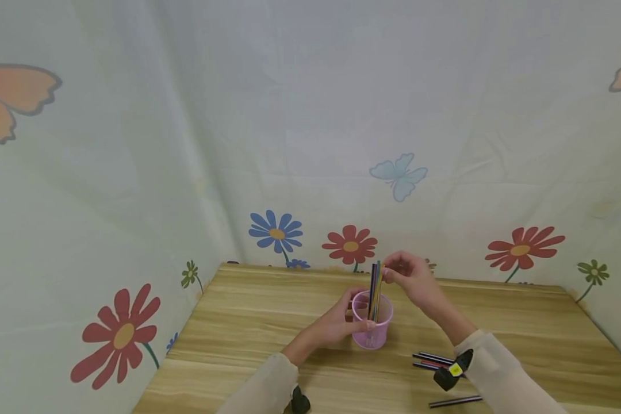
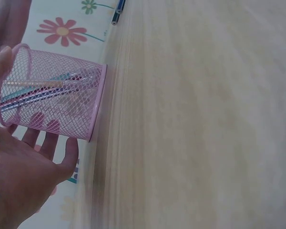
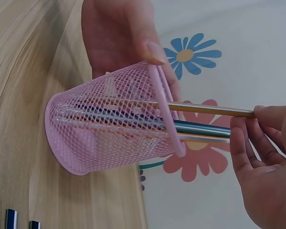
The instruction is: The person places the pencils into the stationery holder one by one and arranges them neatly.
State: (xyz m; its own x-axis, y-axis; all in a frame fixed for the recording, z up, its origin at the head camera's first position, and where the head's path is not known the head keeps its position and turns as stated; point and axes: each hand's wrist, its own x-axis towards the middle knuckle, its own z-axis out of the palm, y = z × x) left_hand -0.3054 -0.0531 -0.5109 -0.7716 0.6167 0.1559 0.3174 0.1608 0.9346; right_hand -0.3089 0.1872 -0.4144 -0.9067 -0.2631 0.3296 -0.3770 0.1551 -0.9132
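A pink mesh pencil cup point(image 1: 368, 340) is about upright over the wooden table, with several pencils point(image 1: 375, 293) leaning inside it. My left hand point(image 1: 340, 322) holds the cup from its left side, thumb at the rim and fingers around the mesh. On the other side, my right hand point(image 1: 413, 282) pinches the upper end of a yellow pencil point(image 3: 212, 110) between thumb and fingertips. The lower part of that pencil is inside the cup, seen through the mesh. Dark, green and yellow pencils point(image 3: 200, 130) stand beside it, close to the curled fingers.
On the wooden table point(image 1: 269, 305), several dark pencils and a red one point(image 1: 434, 362) lie below my right forearm. Another dark pencil point(image 1: 454, 401) lies nearer the front. A white curtain point(image 1: 310, 126) with printed flowers and butterflies hangs behind the table and at its sides.
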